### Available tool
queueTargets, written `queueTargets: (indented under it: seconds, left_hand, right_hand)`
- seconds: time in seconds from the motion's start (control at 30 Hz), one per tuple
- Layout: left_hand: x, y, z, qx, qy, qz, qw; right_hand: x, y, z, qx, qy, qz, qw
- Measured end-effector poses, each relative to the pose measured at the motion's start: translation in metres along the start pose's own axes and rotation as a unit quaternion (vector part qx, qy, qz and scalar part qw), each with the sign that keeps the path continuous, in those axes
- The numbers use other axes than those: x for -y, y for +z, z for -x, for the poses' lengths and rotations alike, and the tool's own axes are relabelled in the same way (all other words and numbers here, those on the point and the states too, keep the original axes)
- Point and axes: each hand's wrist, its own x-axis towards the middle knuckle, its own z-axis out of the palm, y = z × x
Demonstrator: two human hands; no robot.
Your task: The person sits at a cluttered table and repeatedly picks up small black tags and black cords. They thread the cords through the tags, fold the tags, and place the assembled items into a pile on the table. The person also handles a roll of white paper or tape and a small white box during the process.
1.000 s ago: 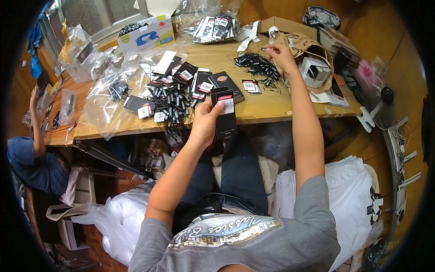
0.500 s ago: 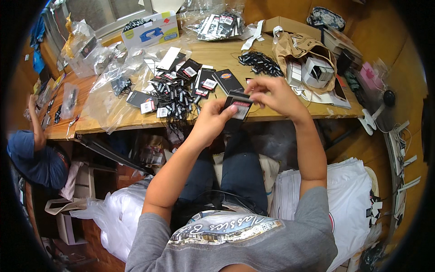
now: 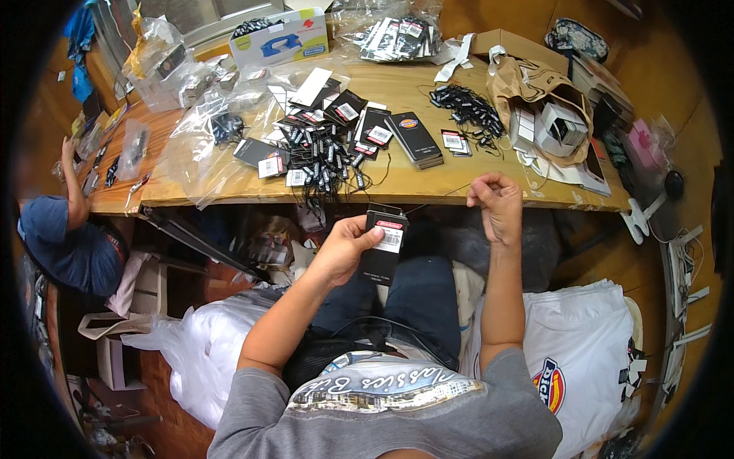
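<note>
Just in front of the table edge, my left hand point(image 3: 342, 251) grips black hang tags point(image 3: 380, 266), apparently more than one, with a barcode label facing up and my thumb across it. A thin dark cord point(image 3: 436, 200) stretches from their top edge toward my right hand point(image 3: 498, 200), which is raised with its fingers pinched together on the cord's end. On the table beyond lie a neat stack of black tags point(image 3: 410, 138) and a few tags point(image 3: 456, 143) with barcode labels. Left of these spreads a tangled heap of tag cords point(image 3: 321, 159) among strung tags.
Loose black cords point(image 3: 468, 109) lie toward the back right, beside a brown paper bag point(image 3: 511, 88) holding white boxes. A printed carton point(image 3: 279, 42) and clear plastic bags point(image 3: 187, 145) occupy the left. White shirts point(image 3: 566, 329) are piled at my right. Another person point(image 3: 73, 241) sits far left.
My left hand has lowered toward my lap with the tags. The right hand has moved away to the right, drawing the cord out. The view has shifted slightly.
</note>
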Motion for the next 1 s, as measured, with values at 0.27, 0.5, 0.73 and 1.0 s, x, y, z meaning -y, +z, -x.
queueTargets:
  seconds: [0.27, 0.5, 0.73, 1.0]
  left_hand:
    - [0.014, 0.002, 0.003, 0.001, -0.029, 0.027, 0.999]
    - [0.018, -0.005, 0.0, -0.071, 0.03, -0.014, 0.997]
    - [0.005, 0.015, 0.003, -0.139, 0.151, -0.004, 0.979]
    - [0.012, 0.014, 0.009, -0.223, 0.246, -0.161, 0.929]
  right_hand:
    - [-0.028, 0.037, 0.002, -0.108, 0.123, -0.386, 0.908]
    - [-0.02, 0.035, 0.016, 0.018, 0.031, -0.238, 0.971]
    - [-0.018, 0.067, 0.041, 0.046, 0.083, 0.046, 0.994]
    - [-0.035, 0.08, 0.051, 0.007, 0.1, 0.107, 0.989]
